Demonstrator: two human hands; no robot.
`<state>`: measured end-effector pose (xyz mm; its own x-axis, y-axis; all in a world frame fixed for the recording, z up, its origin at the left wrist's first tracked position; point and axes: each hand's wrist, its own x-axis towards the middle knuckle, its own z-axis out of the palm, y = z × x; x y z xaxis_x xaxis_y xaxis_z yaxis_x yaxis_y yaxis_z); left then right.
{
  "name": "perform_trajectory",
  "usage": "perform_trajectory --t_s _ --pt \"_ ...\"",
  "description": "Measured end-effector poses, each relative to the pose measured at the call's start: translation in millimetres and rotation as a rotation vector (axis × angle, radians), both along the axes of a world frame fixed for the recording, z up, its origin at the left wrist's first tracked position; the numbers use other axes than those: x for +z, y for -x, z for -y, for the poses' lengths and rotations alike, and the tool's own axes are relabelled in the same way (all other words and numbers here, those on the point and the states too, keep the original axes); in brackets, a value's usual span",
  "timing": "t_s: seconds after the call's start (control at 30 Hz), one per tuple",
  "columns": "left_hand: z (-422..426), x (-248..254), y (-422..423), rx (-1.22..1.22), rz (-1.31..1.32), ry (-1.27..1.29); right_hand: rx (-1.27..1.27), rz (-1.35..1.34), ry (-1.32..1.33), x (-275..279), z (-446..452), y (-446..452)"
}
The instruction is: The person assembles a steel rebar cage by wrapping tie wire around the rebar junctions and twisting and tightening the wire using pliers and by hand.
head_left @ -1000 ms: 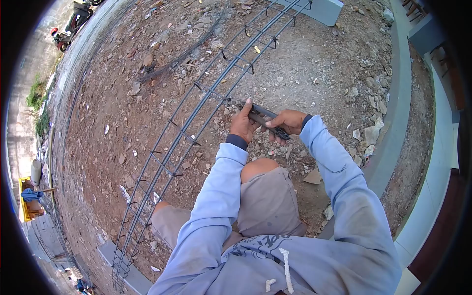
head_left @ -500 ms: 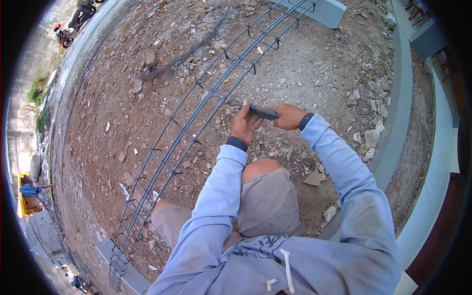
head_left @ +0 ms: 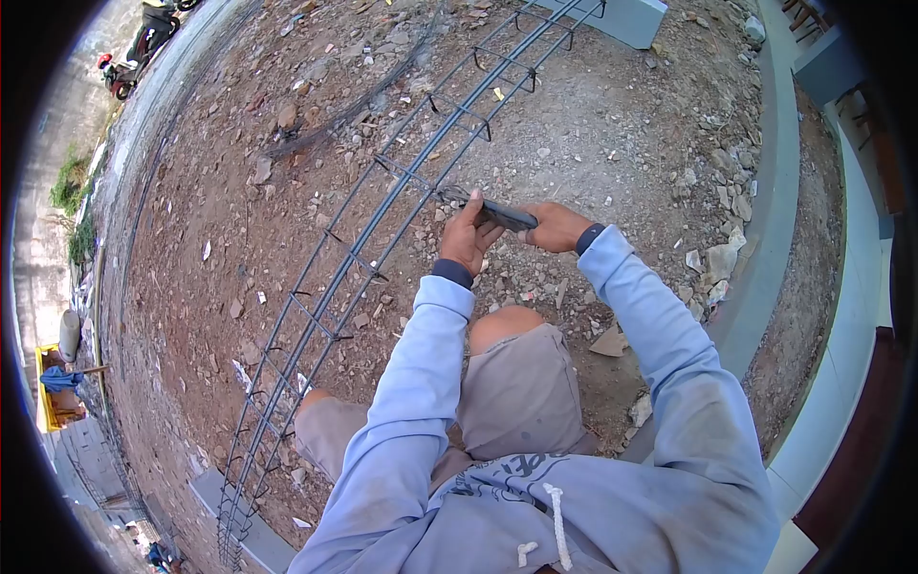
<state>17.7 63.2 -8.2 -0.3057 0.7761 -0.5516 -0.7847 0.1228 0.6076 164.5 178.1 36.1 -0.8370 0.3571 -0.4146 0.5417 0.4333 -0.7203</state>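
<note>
A long cage of steel bars with bent stirrups (head_left: 356,251) runs diagonally in front of me. The dark-handled pincers (head_left: 509,215) lie between my two hands, and their head reaches the near bar of the cage beside a stirrup. My right hand (head_left: 557,228) is closed round the handle end. Close to the head, my left hand (head_left: 466,239) has its thumb against the pincers and its fingers curled underneath. Whether the jaws hold wire is too small to tell.
Grey support blocks carry the cage at the far end (head_left: 612,19) and the near end (head_left: 244,526). Broken stones (head_left: 717,263) lie along a concrete kerb (head_left: 779,191) on the right. Rubble covers the ground; a motorbike (head_left: 143,43) stands at far left.
The pincers' head has moved slightly left and up against the cage bar, both hands shifting a little left with it. The view has moved slightly.
</note>
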Motion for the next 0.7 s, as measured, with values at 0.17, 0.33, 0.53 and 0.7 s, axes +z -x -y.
perform_trajectory --t_s 0.17,0.33,0.53,0.7 --pt "-4 0 1 0.024 -0.133 0.113 -0.011 0.04 -0.008 -19 -5 1" --pt "-13 21 -3 -0.006 -0.34 0.376 -0.056 0.287 0.237 3 -13 6" --pt "-24 34 -1 0.011 -0.335 0.42 -0.013 0.156 -0.491 15 -2 2" --pt "-32 33 -6 0.076 -0.301 0.441 -0.018 -0.029 -1.275 0 47 -11"
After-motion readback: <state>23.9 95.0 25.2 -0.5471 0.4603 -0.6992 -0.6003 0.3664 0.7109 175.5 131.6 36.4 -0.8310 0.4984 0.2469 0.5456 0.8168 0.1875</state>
